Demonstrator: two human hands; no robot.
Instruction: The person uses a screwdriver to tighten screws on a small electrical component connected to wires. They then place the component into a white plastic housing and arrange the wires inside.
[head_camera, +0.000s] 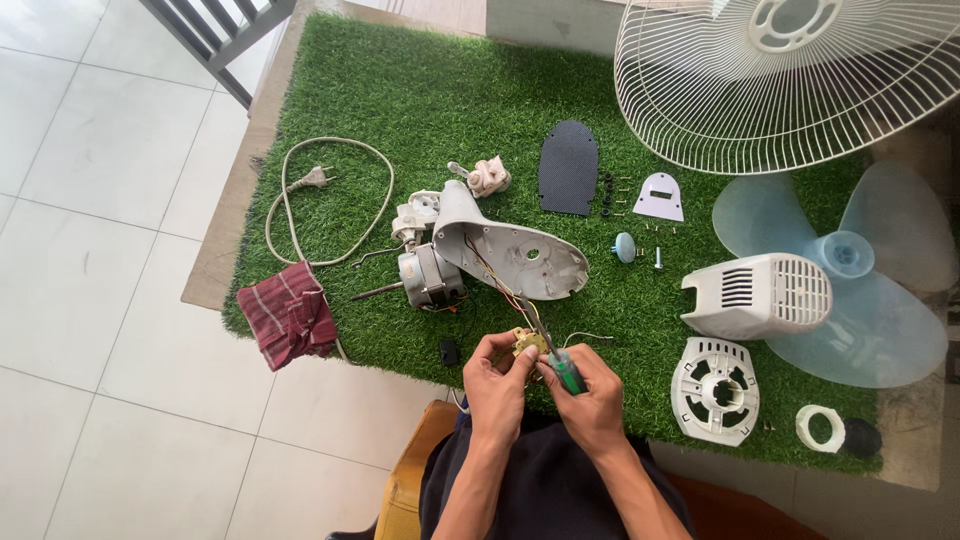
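Holding the small yellow switch pinched in your left hand, you grip a green screwdriver in your closed right hand, its shaft running toward 11 o'clock onto the switch. Wires lead up at 12 o'clock to the housing on the turf mat.

A makeshift home repair spot is shown, set up on a low table covered with green artificial turf over a white tiled floor. Dismantled fan parts are spread across it: a wire guard at one o'clock, translucent blades at three o'clock, a motor near centre.
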